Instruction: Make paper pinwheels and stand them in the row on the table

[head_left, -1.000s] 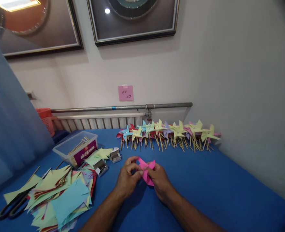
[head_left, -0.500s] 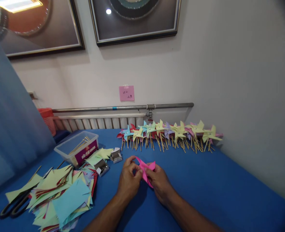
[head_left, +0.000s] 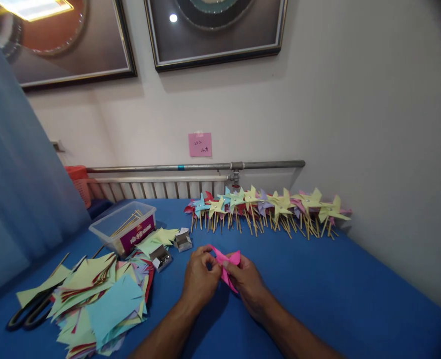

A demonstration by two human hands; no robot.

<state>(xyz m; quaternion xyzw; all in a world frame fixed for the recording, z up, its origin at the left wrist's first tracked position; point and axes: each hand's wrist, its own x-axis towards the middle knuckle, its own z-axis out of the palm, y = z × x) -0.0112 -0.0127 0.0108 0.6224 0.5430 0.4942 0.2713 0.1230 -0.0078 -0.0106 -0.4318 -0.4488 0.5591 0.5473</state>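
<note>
A bright pink paper pinwheel [head_left: 228, 275], its corners folded in, is held between both hands above the blue table. My left hand [head_left: 201, 275] pinches its left side with thumb and fingers. On the other side, my right hand [head_left: 247, 280] grips it, the thumb pressed over the folded middle. Whether a pin sits under the thumb is hidden. Just left of my left hand are a small open box of metal pins [head_left: 161, 258] and another small open box [head_left: 182, 240].
A clear plastic tub [head_left: 149, 210] holds wooden sticks. Cut paper sheets [head_left: 113, 306] lie piled at the left beside black-handled scissors [head_left: 29, 311]. Finished pinwheels [head_left: 280, 205] on sticks line the back, near a pipe [head_left: 205, 166]. A blue curtain [head_left: 26, 164] hangs at the left.
The view has shifted slightly, so the background sits a little further right. Both hands keep hold of the pink pinwheel, and its folded corners look pressed slightly closer together.
</note>
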